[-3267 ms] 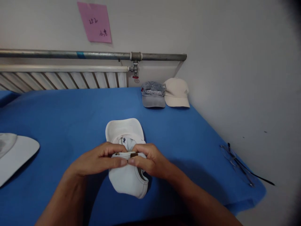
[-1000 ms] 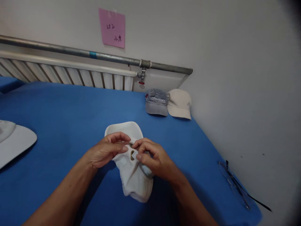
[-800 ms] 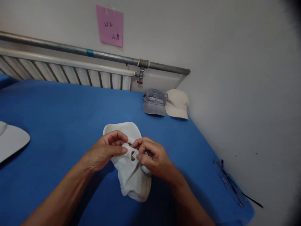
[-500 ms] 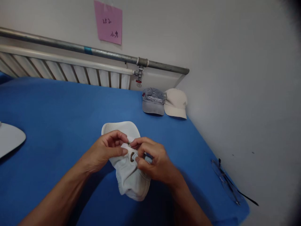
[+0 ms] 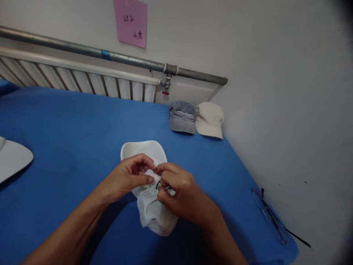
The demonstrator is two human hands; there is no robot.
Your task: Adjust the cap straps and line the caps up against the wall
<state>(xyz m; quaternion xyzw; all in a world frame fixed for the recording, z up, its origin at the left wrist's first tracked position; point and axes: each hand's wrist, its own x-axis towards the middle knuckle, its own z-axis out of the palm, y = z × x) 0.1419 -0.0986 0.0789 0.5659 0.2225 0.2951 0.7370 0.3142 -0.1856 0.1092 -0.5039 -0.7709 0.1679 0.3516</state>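
Note:
A white baseball cap (image 5: 156, 215) lies crown-side toward me on the blue surface, its brim (image 5: 145, 149) pointing away. With thumb and fingers my left hand (image 5: 129, 176) pinches the cap's fabric from the left. Close against it, my right hand (image 5: 178, 187) is closed on the cap's strap, of which little shows between the fingers. A dark curved edge of a ring or buckle peeks out beside the right fingertips. The rest of the strap is hidden by the right hand.
A grey cap (image 5: 182, 117) and a beige cap (image 5: 210, 119) sit side by side by the wall. Eyeglasses (image 5: 271, 217) lie at the right edge of the blue tabletop (image 5: 82, 121). A white brim (image 5: 15, 158) shows at far left. Behind runs a radiator (image 5: 82, 79) with a pipe.
My right fingers have closed in over the strap and buckle, covering the part that showed before. Both hands stay at the cap. The view has shifted slightly.

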